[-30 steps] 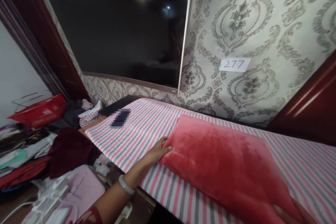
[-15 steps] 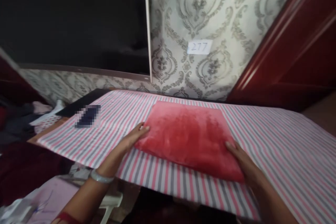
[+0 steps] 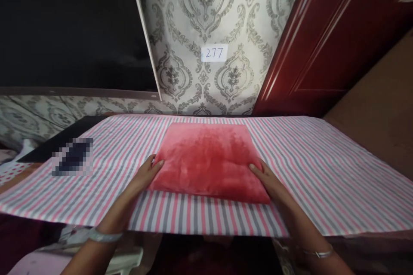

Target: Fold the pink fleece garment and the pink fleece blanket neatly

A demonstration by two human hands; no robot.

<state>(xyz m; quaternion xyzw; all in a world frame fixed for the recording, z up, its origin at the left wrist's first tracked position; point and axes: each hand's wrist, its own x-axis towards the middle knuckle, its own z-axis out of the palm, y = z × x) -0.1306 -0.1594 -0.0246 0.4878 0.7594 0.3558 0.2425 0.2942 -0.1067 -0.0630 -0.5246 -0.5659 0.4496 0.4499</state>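
Observation:
A folded red plush cloth (image 3: 209,159) lies flat as a rectangle on the striped tablecloth (image 3: 306,172). Whether it is a blanket or a cover I cannot tell. At its left edge, my left hand (image 3: 150,172) grips it with the thumb on top and the other fingers mostly hidden at the side. The opposite edge is pinched the same way by my right hand (image 3: 263,176), its fingers largely out of sight. The cloth's near edge sits a little back from the table's front.
A blurred dark object (image 3: 74,157) rests on the left of the tablecloth. Behind the table are a large black screen (image 3: 74,30), a patterned wall with a paper marked 277 (image 3: 214,53), and a dark red wooden panel (image 3: 316,43) at the right.
My view has turned to the right and levelled, so the table appears straighter. Both hands keep hold of the red cloth, which still lies on the tablecloth.

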